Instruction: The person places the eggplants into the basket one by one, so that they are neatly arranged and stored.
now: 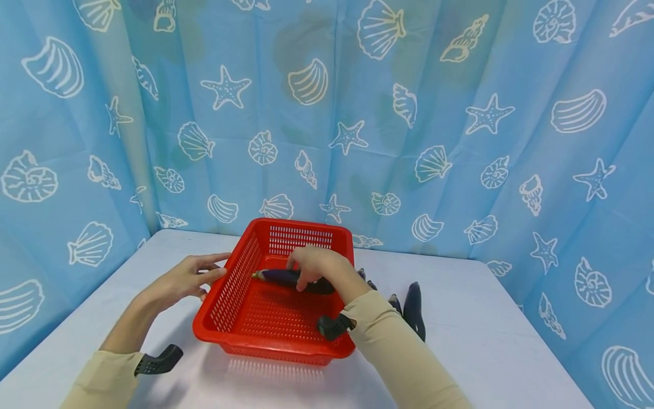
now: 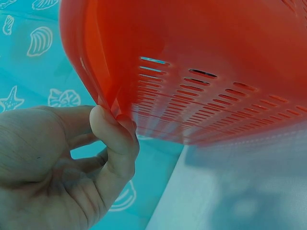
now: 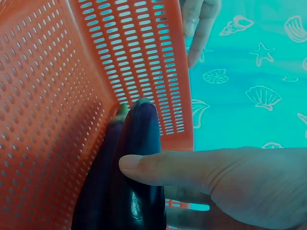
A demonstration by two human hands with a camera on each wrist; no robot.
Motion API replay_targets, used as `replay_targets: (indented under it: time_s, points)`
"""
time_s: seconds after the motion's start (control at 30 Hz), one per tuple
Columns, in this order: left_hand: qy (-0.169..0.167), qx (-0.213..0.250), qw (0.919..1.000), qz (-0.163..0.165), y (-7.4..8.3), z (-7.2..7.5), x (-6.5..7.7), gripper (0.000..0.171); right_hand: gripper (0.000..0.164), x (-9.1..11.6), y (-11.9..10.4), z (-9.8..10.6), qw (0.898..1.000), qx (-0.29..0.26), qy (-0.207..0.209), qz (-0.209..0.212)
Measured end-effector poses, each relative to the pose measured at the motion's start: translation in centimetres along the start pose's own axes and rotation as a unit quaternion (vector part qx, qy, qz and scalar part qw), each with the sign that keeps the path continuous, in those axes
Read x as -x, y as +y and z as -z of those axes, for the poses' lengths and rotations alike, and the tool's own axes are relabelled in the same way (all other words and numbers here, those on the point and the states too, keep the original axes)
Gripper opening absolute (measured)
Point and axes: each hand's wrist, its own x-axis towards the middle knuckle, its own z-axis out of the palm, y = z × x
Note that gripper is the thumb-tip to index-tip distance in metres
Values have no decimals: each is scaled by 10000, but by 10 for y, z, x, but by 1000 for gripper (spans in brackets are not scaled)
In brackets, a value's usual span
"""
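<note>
A red plastic basket (image 1: 265,347) with slotted walls stands on the white table. My left hand (image 1: 179,279) grips its left rim, the thumb (image 2: 111,132) against the edge in the left wrist view. Inside the basket, my right hand (image 1: 324,266) holds an eggplant (image 3: 142,165), thumb on one side and fingers behind it. Alongside lies a second dark eggplant (image 3: 98,167) with a green stem end, partly covered by the held one in the right wrist view. In the head view the stem end of an eggplant (image 1: 276,276) points left along the basket floor.
To the right of the basket, several more eggplants (image 1: 413,304) lie on the white tabletop (image 1: 475,329), some partly hidden by the right forearm. A blue curtain (image 1: 327,113) with white shells and starfish hangs behind and at both sides of the table.
</note>
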Motion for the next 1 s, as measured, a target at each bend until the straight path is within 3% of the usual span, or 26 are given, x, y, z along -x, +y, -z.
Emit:
replay_targets:
  time_s: [0.3,0.63,1.0]
  points:
    - [13,-26,10000,71,0,0,-1,67,44,-5,1,-4,9998,31,-218,27]
    - [14,9,10000,37,1,1,0,66,44,-7,1,-5,9993,-301,-140,-168]
    - [58,-14,10000,79,-1,1,-1,66,47,-7,-3,-6,9994,-1,-291,-198]
